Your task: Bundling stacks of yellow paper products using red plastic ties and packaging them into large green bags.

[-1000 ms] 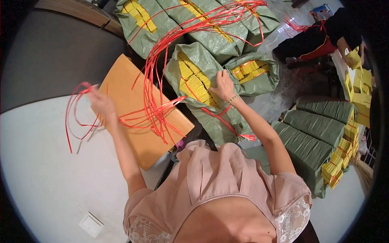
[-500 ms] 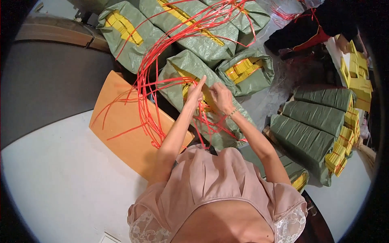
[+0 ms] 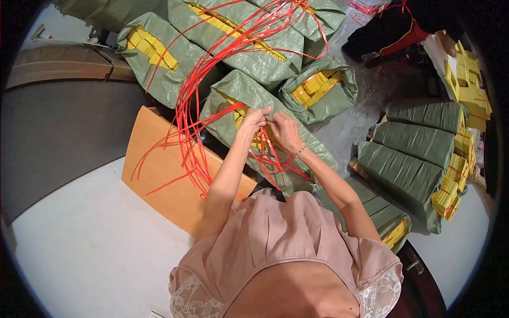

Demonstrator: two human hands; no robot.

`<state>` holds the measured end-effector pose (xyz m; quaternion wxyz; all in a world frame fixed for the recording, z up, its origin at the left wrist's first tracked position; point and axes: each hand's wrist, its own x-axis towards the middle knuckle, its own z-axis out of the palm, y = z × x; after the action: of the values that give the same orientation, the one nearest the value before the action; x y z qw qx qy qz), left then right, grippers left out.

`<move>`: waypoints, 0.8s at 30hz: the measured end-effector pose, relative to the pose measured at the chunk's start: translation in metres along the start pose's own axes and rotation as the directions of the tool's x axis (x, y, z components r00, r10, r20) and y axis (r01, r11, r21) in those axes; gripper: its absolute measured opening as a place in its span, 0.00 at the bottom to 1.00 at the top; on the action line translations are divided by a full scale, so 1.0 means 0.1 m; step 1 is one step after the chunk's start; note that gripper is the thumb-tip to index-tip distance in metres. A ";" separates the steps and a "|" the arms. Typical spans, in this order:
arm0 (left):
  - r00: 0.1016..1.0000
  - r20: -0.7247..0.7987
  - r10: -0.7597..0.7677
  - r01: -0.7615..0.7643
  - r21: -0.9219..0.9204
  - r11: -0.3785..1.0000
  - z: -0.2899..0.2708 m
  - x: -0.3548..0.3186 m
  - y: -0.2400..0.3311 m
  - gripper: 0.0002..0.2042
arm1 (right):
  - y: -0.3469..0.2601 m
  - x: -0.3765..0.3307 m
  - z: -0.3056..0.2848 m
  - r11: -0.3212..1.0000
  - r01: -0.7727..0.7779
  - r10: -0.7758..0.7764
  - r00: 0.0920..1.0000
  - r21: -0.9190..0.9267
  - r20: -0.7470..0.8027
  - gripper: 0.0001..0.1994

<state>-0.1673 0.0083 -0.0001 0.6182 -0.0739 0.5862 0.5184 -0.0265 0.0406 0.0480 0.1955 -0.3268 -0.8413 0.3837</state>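
My left hand (image 3: 253, 121) is closed on a bunch of red plastic strings (image 3: 225, 112), at the folded opening of a green woven sack (image 3: 238, 85). Loose ends hang below the hand and across the sack's front. Right beside it, my right hand (image 3: 286, 131) is bent with its fingers pinched together near the sack's edge; what lies between the fingertips is hidden. Bundled yellow pieces (image 3: 260, 142) show inside the sack beneath both hands. A long red hank of string (image 3: 186, 100) loops from the far sacks down to the left.
An orange-tan board or box (image 3: 154, 164) stands at my left by a white surface (image 3: 69, 238). More green sacks of yellow bundles (image 3: 318, 87) lie beyond. Wrapped green packs (image 3: 405, 164) are stacked at the right. A person in dark clothes (image 3: 392, 32) is at the far right.
My left hand's raised finger or thumb has come down, and the hand now meets the sack's edge. My right hand has moved slightly down and left, close to the left. The view has shifted a little.
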 end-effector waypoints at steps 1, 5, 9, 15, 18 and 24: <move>1.000 -0.001 -0.022 0.022 0.020 1.000 0.00 0.02 0.01 0.11 | 0.00 0.00 0.00 1.000 -0.001 0.001 1.000 0.002 -0.003 0.04; 0.991 0.034 -0.132 0.131 0.031 0.991 -0.05 0.05 0.05 0.12 | 0.03 -0.02 0.02 0.999 -0.008 0.009 1.000 0.043 -0.019 0.05; 0.984 0.019 -0.177 0.178 -0.055 0.983 -0.02 0.03 0.02 0.12 | -0.01 -0.04 -0.05 0.996 -0.033 0.033 0.999 0.078 0.002 0.04; 0.982 0.041 -0.183 0.188 -0.162 0.969 0.10 -0.11 0.07 0.09 | 0.03 -0.04 -0.19 0.996 -0.033 0.026 0.997 0.084 0.077 0.04; 0.986 0.085 -0.144 0.153 -0.119 0.981 0.09 -0.08 0.07 0.09 | 0.04 -0.08 -0.29 0.992 -0.047 0.035 0.994 0.121 0.099 0.07; 0.988 -0.007 -0.151 0.150 -0.065 0.986 0.06 -0.06 0.14 0.09 | 0.51 -0.27 -0.62 0.962 -0.228 0.236 0.971 0.152 -0.033 0.08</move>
<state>-0.1725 0.0157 0.0138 0.6493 -0.1412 0.5658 0.4882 0.0492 0.0786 0.0454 0.1941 -0.4174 -0.7613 0.4566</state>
